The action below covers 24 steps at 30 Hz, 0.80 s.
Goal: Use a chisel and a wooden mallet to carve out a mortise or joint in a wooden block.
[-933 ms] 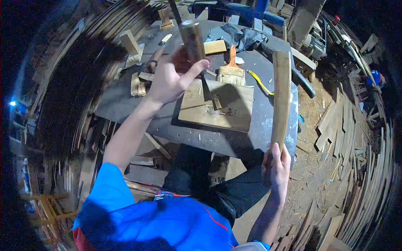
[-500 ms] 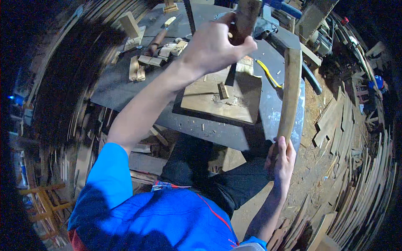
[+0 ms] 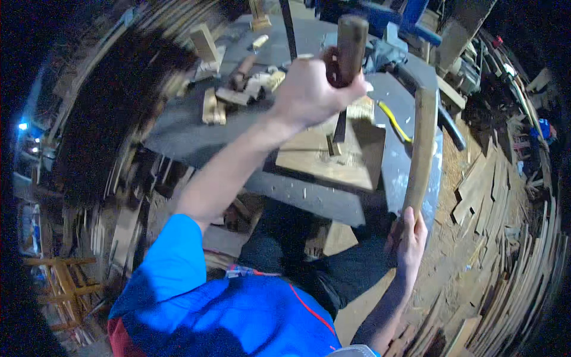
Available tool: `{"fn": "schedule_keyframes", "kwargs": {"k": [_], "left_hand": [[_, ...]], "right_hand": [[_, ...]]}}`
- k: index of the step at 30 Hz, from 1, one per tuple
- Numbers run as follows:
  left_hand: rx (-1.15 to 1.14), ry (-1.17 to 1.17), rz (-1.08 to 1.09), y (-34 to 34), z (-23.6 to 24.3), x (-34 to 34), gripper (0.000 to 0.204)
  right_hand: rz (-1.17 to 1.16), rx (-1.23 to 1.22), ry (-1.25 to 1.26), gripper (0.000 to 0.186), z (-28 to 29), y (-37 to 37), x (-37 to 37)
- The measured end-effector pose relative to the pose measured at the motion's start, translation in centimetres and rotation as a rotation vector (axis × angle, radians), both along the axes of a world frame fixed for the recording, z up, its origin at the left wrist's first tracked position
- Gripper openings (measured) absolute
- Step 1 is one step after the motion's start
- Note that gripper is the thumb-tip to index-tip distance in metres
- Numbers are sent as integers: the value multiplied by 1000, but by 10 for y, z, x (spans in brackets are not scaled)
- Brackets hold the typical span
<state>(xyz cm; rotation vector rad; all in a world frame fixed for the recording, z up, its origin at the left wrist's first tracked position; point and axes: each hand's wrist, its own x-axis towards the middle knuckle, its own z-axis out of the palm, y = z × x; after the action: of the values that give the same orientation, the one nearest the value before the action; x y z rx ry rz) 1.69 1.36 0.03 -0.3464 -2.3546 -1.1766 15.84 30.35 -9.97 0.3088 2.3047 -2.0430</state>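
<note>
My left hand (image 3: 312, 95) is closed around the thick wooden handle of a chisel (image 3: 352, 44). Its dark blade runs down to a small wood block (image 3: 333, 144), which rests on a flat wooden board (image 3: 321, 171); whether blade and block touch is unclear. My right hand (image 3: 410, 241) grips the lower end of a long, slightly curved wooden stick (image 3: 421, 152). The stick points upward to the right of the board. Between board and stick lies a yellow-handled tool (image 3: 394, 122).
The grey worktable (image 3: 196, 134) holds wood offcuts (image 3: 212, 107) and a saw blade (image 3: 288, 30). A blue-grey vise (image 3: 389, 44) stands at the far side. Planks (image 3: 485, 178) and sawdust cover the floor at right; stacked timber (image 3: 538, 250) lines that side.
The whole view has shifted, so the table and its things appear lower and further right, slightly blurred. The chisel handle looks more upright. Both hands keep their holds.
</note>
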Motion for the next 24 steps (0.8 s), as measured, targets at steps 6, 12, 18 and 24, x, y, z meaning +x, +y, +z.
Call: {"fn": "schedule_keyframes", "kwargs": {"k": [6,12,18,24], "left_hand": [[108,-25,-63,-7,-6,6,40],[34,-74,-38,-4,1,6,34],[16,43,-100,-11,-13,2,38],[-176,54,-110,-6,5,19,43]], "right_hand": [[24,42,4,35,0,-7,-2],[-6,-14,-33,35,8,-11,-1],[-11,-28,-39,35,8,-14,-3],[40,12,29,33,-6,-2,-4]]}}
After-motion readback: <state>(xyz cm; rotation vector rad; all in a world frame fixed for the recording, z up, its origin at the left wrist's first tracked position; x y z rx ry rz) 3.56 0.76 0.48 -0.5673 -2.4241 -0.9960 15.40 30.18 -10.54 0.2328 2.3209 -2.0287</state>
